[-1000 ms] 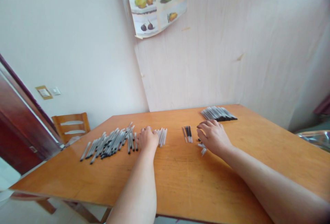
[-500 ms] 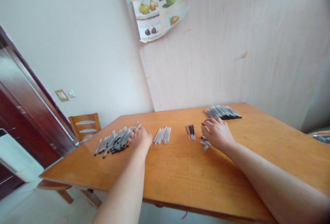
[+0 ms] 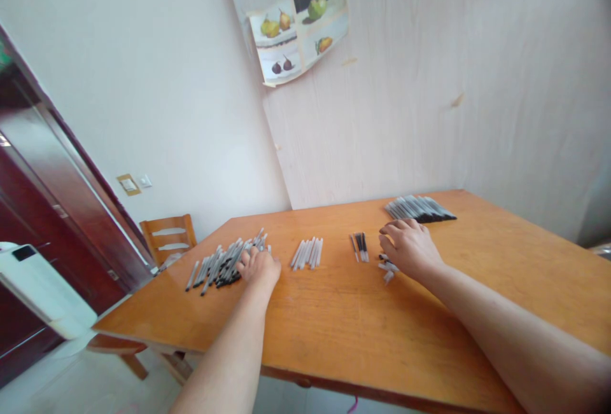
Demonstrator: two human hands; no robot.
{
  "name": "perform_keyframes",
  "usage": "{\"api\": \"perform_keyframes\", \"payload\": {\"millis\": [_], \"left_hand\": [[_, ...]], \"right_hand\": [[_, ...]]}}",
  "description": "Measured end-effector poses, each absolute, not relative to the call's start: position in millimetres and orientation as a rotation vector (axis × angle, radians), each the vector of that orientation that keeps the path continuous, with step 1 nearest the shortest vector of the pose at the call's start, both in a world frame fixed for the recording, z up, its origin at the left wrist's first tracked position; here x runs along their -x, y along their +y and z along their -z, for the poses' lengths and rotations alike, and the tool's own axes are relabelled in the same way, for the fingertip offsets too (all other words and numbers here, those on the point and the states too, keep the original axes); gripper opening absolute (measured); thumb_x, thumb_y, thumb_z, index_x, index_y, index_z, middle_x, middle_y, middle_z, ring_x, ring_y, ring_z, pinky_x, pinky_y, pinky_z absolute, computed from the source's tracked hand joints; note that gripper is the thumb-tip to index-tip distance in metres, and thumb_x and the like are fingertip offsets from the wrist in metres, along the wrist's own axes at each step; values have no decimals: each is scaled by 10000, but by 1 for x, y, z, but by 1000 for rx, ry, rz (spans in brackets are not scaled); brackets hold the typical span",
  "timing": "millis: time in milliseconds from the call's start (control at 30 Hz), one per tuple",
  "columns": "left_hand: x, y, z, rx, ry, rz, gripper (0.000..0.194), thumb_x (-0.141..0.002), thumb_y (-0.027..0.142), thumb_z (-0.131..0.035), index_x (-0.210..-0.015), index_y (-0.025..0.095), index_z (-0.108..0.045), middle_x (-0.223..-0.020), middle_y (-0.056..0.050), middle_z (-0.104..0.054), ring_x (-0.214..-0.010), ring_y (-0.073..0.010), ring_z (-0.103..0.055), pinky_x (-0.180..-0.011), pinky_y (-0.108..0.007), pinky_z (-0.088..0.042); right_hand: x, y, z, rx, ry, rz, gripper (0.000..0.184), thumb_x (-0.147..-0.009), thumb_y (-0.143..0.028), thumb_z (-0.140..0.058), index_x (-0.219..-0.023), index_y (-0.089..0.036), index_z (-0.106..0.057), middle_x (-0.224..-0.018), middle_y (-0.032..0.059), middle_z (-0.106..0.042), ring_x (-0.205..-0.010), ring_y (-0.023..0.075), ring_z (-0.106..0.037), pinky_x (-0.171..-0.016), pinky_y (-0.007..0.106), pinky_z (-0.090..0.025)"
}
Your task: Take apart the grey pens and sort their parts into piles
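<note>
My left hand rests on the right edge of a loose pile of pens with pale barrels and black ends. Its fingers are bent but apart, with the tips partly hidden among the pens. My right hand hovers at or on a small heap of short whitish and black pieces, possibly pen caps; it covers part of them. Its fingers are curved and spread, with nothing visible in them. Between my hands lie several white tubes in a row and several thin dark sticks, like refills.
A neat row of grey pens with black ends lies at the back right of the wooden table. Behind the table is a wall with a fruit picture. A wooden chair stands at the far left side.
The view has swung slightly to the left, so the table's contents appear farther right. My left hand has shifted a little left over the pen pile. My right hand stays by the small pieces.
</note>
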State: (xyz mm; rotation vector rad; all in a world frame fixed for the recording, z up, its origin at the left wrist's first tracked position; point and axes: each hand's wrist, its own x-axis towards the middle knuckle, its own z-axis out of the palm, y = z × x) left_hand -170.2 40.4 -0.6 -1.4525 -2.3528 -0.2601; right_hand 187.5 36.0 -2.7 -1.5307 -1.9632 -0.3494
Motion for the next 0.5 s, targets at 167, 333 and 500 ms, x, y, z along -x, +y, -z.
{"api": "perform_keyframes", "payload": {"millis": [167,333,500], "left_hand": [[169,44,3,1443,-2366,288,363,-798,405,-470,-1032,222,-679,-1273,-146,-547,-1244,-355,-368,-953,-502,-302],[169,43,1,1408,-2396,299,390,-804,422,-457,-1039,202,-678,-1273,-163,-542,-1247,-360,-368,-962,-504,-292],[169,44,2,1434,-2411,265,375,-809,411,-450,-999,201,-696,-1269,-160,-552,-1233,-360,-375,-950,-511,-293]], "right_hand": [[-187,35,2,1524,-1950,338,320,-900,-335,-409,-971,-227,-703,-1049,84,-669,-1036,254,-482,-857,381,-317],[-187,34,1,1526,-1941,312,329,-904,-340,-399,-971,-221,-698,-1044,92,-666,-1038,259,-480,-851,381,-318],[-187,33,-1,1527,-1944,303,322,-906,-333,-401,-979,-220,-693,-1045,96,-663,-1036,257,-479,-846,378,-317]]}}
